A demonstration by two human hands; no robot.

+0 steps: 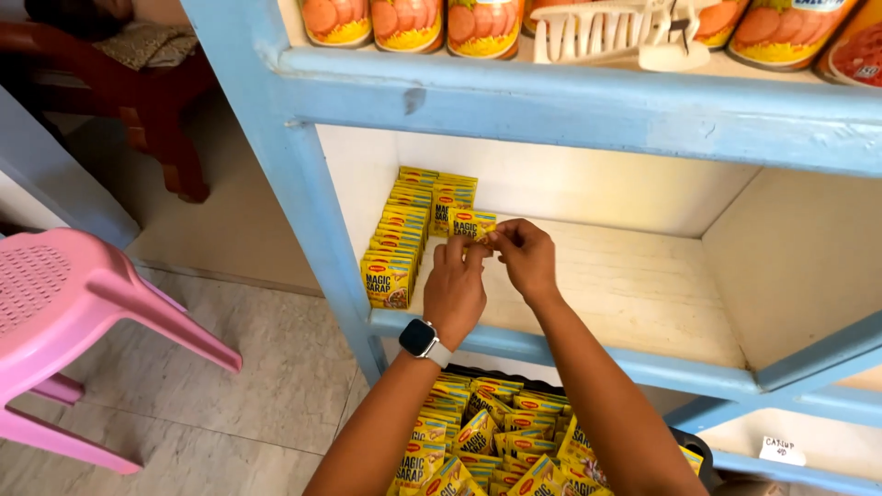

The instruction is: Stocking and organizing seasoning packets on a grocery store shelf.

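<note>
Both hands pinch one yellow sachet mid-frame: my left hand w/ fingers closed on its lower edge, right hand on its right side. It stands upright, just right of the sachet rows, left hand nearer them.

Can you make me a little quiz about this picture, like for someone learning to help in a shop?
1. True or false: both hands hold one yellow sachet.
2. Which wrist wears the watch? A) left B) right
3. What colour is the stool on the floor?

Key:
1. True: the left hand and right hand pinch it together above the shelf.
2. A.
3. Pink.
</note>
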